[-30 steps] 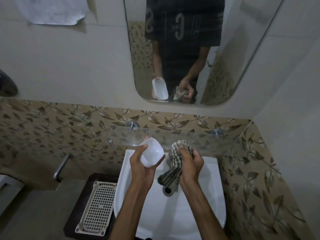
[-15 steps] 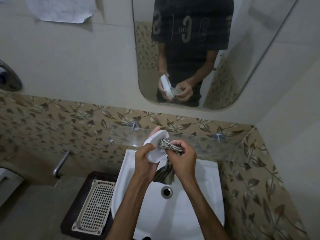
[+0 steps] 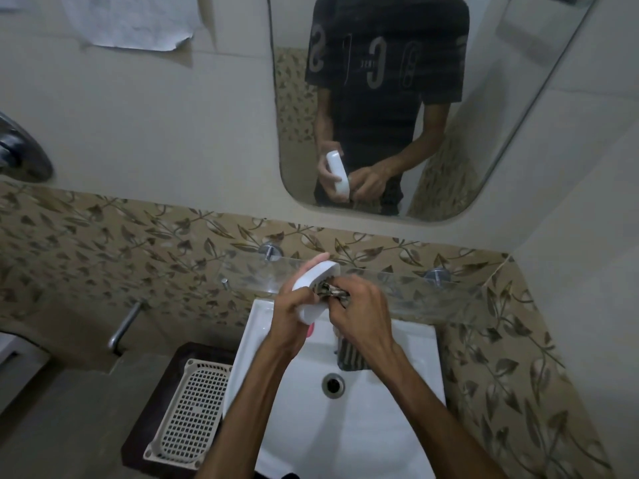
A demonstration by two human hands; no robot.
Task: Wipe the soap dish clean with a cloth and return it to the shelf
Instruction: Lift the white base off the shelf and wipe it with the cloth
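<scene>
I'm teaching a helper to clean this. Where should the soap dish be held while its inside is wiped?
Probably as the left hand does: wrap the soap dish from its closed underside, fingers on the long rims. It is tilted with its hollow facing right, so the right hand can push the cloth in from that open side.

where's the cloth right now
In the head view, the cloth is at centre, gripped by the right hand and pressed into the soap dish over the sink.
</scene>
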